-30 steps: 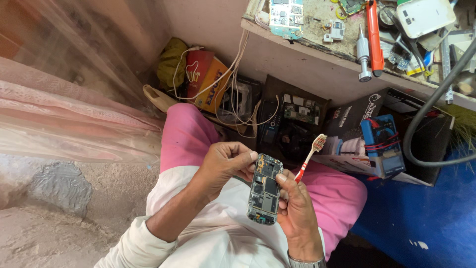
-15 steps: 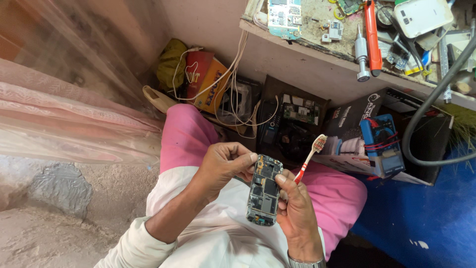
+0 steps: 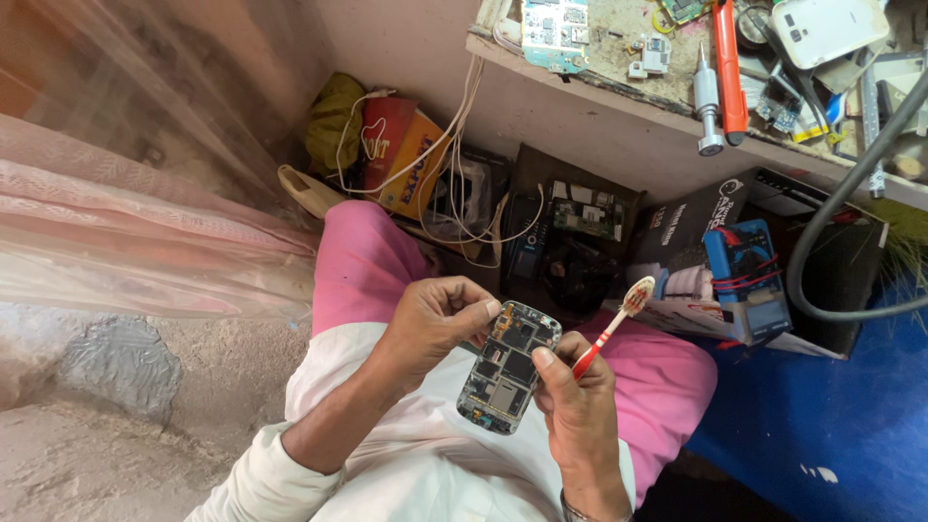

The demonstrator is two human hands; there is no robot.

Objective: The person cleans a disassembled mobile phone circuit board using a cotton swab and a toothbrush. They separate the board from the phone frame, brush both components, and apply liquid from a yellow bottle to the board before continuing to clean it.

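An opened phone body with its circuit board exposed (image 3: 508,367) is held over my lap, between both hands. My left hand (image 3: 434,322) grips its upper left edge with thumb and fingers. My right hand (image 3: 572,406) supports the right side of the phone, thumb resting on the board, and also holds a red and white toothbrush (image 3: 612,328) whose bristle head points up and to the right, away from the board.
A workbench edge (image 3: 619,106) runs across the top with a circuit board (image 3: 554,29), a red-handled tool (image 3: 727,63), a white phone (image 3: 829,29). Below it are boxes, white cables (image 3: 454,184), a blue multimeter (image 3: 744,275) and a grey hose (image 3: 822,251).
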